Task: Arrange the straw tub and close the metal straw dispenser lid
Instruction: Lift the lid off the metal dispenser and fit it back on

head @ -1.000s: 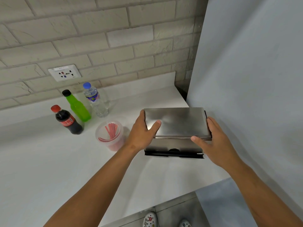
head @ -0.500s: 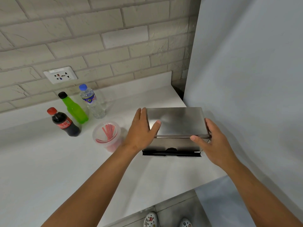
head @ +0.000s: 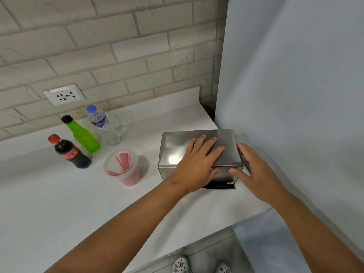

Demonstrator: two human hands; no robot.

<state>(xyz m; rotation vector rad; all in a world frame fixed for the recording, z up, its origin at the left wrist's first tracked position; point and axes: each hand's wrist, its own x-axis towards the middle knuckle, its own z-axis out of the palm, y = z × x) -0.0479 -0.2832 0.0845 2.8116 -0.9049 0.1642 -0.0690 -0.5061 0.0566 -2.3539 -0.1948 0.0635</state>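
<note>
The metal straw dispenser [head: 177, 154] stands on the white counter by the right wall, and its lid lies flat on the box. My left hand [head: 197, 164] rests palm-down on the lid with fingers spread. My right hand [head: 254, 172] touches the dispenser's right front corner, thumb at the front edge below the lid. A clear plastic tub [head: 123, 167] holding several red straws stands upright just left of the dispenser, apart from both hands.
Three bottles stand behind the tub: a cola bottle [head: 69, 151], a green bottle [head: 81, 134] and a water bottle [head: 104, 126]. A wall socket [head: 64, 94] sits on the brick wall. The counter edge [head: 197, 239] runs close in front, with the floor and shoes below.
My left hand has slid from the dispenser's left edge onto the middle of the lid. My right hand stays at the right front corner. The camera view has shifted slightly.
</note>
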